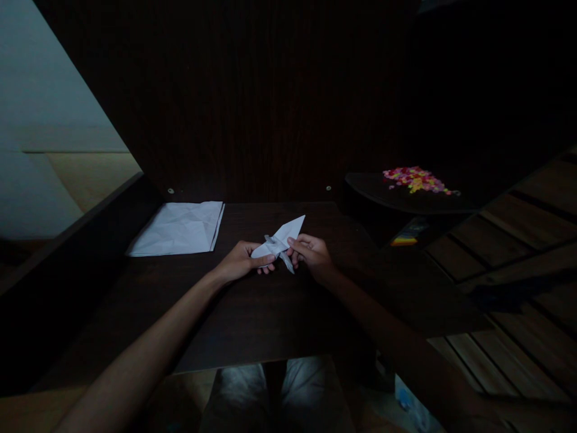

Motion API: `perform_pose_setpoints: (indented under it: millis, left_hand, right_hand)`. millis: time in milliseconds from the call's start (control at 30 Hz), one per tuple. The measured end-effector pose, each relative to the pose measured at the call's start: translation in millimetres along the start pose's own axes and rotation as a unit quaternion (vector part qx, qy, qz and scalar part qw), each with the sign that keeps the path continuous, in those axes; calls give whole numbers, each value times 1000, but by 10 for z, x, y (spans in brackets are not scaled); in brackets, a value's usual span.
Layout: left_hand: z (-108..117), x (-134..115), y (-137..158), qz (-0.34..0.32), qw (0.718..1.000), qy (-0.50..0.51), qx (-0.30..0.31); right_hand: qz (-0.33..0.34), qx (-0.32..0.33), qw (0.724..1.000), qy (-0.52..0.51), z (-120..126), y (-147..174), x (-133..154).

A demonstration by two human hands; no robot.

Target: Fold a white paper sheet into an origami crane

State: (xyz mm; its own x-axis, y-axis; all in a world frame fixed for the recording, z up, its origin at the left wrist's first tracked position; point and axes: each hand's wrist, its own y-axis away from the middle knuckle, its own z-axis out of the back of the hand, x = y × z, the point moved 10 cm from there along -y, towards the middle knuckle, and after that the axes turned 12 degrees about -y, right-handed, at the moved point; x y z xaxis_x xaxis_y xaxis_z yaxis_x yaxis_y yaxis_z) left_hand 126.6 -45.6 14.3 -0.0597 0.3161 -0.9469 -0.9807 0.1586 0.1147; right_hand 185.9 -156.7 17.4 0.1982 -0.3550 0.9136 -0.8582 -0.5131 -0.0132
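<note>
A folded white paper figure (288,232), with a pointed tip toward the upper right and narrow flaps sticking out at its middle, is held between both hands above the dark table. My left hand (246,260) is closed on its lower left end, thumb on top and fingers underneath. On the right side, my right hand (311,252) pinches the figure near its middle, thumb uppermost. The fingers below the paper are partly hidden. To the left lies a stack of creased white paper sheets (180,227), apart from both hands.
The dark wooden table (252,325) meets an upright back panel (252,108). A low side board (81,240) borders the left. At the right, a rounded shelf (374,186) carries a pile of small colourful pieces (417,179), with a yellow-edged item (403,242) beneath it.
</note>
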Motion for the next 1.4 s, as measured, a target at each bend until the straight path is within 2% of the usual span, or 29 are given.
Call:
perform_pose_setpoints:
  millis: [400,1100,1400]
  left_hand:
    - [8,10,2,3,1000,-25,-6]
    - [63,-27,32,19,999,-46,-18]
    - [75,-23,34,24,998,-56,-24]
  right_hand:
    - [0,-7,1000,9,42,-20,-14]
    - [-40,-11,999,-9,74,-17,-77]
    - [-40,9,999,-12,31,9,-68]
